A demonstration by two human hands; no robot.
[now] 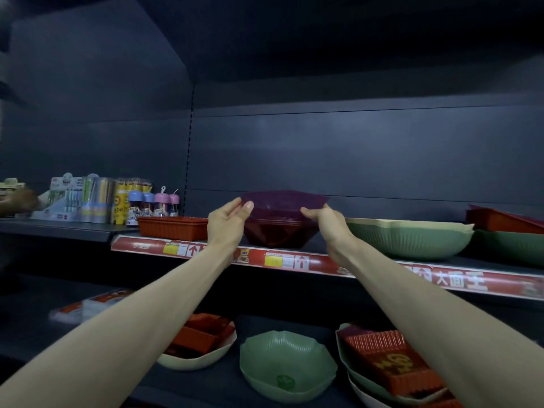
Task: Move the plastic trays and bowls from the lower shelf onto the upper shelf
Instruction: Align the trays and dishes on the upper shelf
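Observation:
A translucent purple bowl (284,201) is held at its rim by both hands, my left hand (228,220) on its left edge and my right hand (326,222) on its right edge. It sits nested on a dark red bowl (276,234) on the upper shelf (323,262). Beside them stand a red tray (172,228) to the left and a green bowl (407,238) to the right. On the lower shelf lie a green bowl (287,365), a cream bowl with red trays (200,343), and stacked bowls with red trays (391,363).
More red trays (500,219) rest on another green bowl (509,245) at the far right of the upper shelf. Packaged goods and small bottles (117,201) fill the neighbouring shelf on the left, where another person's hand (17,201) shows at the edge.

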